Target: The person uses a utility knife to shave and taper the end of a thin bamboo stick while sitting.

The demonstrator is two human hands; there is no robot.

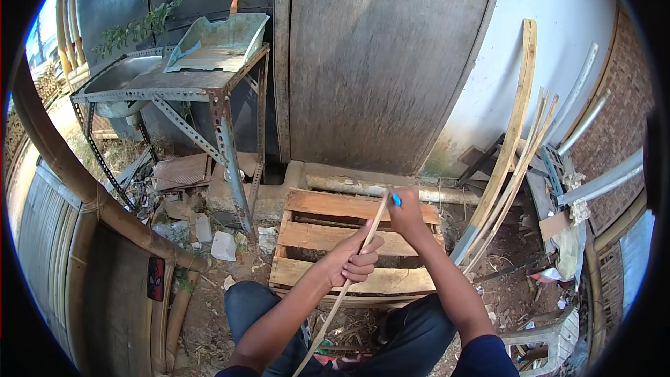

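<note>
A long, thin wooden strip runs slantwise from between my knees up past my hands. My left hand is closed around it partway along, fingers wrapped and thumb along its side. Above and to the right, my right hand is closed in a fist beside the strip's upper end. A small blue-handled tool pokes out of that fist; its working end is hidden, so I cannot tell its kind. Below both hands stands a low slatted wooden pallet, in front of my bent knees.
Long wooden strips and a plank lean on the white wall at the right. A rusty metal stand with a sink is at the left. A grey plastic stool lies at the lower right. Litter covers the dirt ground.
</note>
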